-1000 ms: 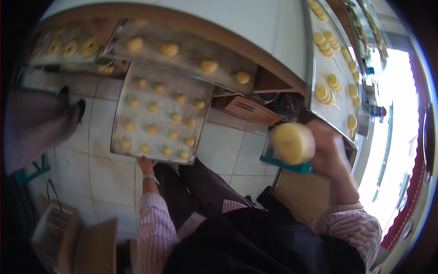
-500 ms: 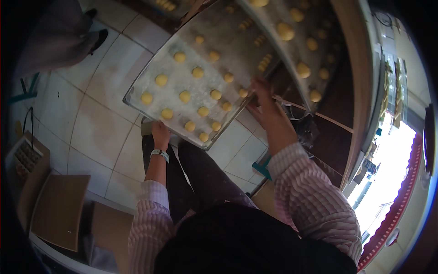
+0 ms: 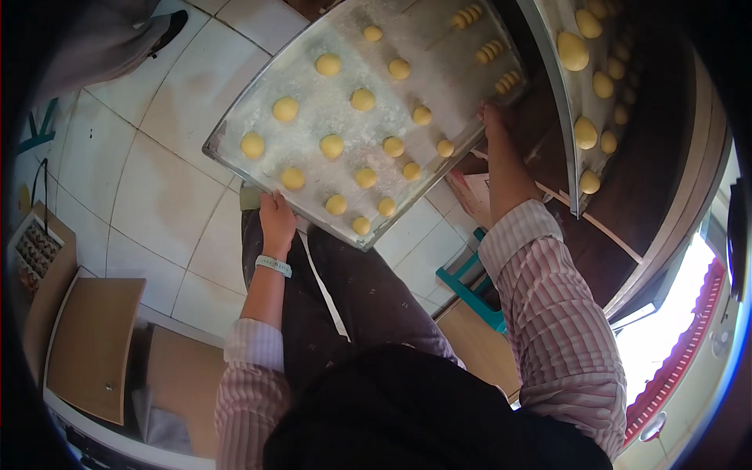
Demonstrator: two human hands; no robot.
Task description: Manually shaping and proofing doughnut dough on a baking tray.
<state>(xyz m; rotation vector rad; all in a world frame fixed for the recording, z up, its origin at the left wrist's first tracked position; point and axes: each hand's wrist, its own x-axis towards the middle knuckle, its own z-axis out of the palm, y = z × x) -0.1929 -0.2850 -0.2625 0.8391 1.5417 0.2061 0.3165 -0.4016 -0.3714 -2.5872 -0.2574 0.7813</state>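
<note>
Gripping the near edge of a metal baking tray (image 3: 321,102), the left hand (image 3: 277,223) is closed on it; the right hand (image 3: 495,117) clasps its right side. The tray, with yellow dough balls (image 3: 331,146), is before the dark trousers (image 3: 376,294).

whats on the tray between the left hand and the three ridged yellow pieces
Several round yellow balls lie spaced out on the tray between the left hand and the ridged pieces; the head view shows this.

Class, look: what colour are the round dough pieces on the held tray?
The round dough pieces are yellow, seen best in the head view.
</note>
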